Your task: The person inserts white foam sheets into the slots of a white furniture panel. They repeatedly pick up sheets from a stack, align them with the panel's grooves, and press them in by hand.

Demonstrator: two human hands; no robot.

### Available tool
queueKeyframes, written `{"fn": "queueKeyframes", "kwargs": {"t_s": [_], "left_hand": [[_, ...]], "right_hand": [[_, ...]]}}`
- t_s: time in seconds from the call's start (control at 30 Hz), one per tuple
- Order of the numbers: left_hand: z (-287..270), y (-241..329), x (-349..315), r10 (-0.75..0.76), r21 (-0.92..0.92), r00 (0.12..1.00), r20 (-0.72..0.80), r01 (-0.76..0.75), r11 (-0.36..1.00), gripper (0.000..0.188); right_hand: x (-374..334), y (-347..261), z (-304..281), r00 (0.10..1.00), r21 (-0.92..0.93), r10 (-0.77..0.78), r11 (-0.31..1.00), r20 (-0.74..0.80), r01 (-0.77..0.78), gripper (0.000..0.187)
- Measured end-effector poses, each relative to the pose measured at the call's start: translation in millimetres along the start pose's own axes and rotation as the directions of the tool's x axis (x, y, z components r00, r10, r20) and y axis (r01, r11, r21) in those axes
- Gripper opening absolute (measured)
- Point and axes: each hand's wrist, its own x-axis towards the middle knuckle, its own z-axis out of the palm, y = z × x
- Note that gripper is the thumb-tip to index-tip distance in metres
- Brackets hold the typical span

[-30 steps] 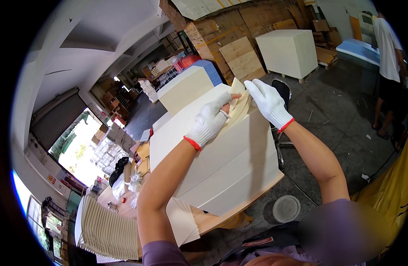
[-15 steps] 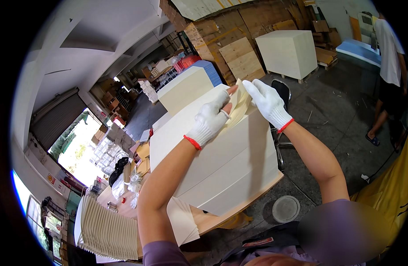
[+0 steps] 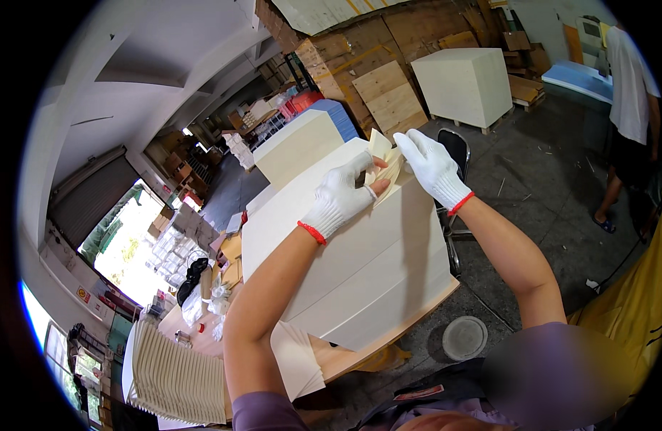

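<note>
A tall stack of cream paper sheets stands on a wooden table in front of me. At its far right corner several sheets are lifted and curled. My left hand, in a white knitted glove with the thumb and forefinger tips bare, curls around the near side of these sheets. Its thumb and forefinger touch their edges. My right hand, in a white glove with a red cuff, is closed on the corner of the sheets from the right; its thumb is mostly hidden.
A fanned pile of cream sheets lies at the lower left. Behind the stack stands another cream stack with blue beside it. A black chair and a grey bucket are on the right. A person stands far right.
The lifted sheets have bent and spread apart more at the corner. My left thumb and forefinger have moved slightly right and down; my right hand has hardly moved.
</note>
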Motion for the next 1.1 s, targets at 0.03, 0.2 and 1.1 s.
{"fn": "queueKeyframes", "kwargs": {"t_s": [0.03, 0.2, 1.1], "left_hand": [[0.4, -0.7, 0.7, 0.014, 0.009, 1.000, -0.003, -0.014, 1.000, 0.036], [5.4, -8.0, 0.6, 0.225, 0.175, 0.973, -0.043, -0.214, 0.961, 0.042], [-0.5, -6.6, 4.8, 0.035, -0.090, 0.997, 0.070, -0.028, 0.995, 0.040]], "right_hand": [[0.6, 0.7, 0.2, 1.000, 0.001, 0.013, 1.000, 0.003, -0.013, 0.055], [-1.0, -5.9, -9.0, 0.999, -0.070, -0.049, 0.996, 0.005, 0.049, 0.054], [0.7, -2.9, -9.1, 0.992, 0.008, 0.063, 0.998, 0.106, -0.064, 0.056]]}}
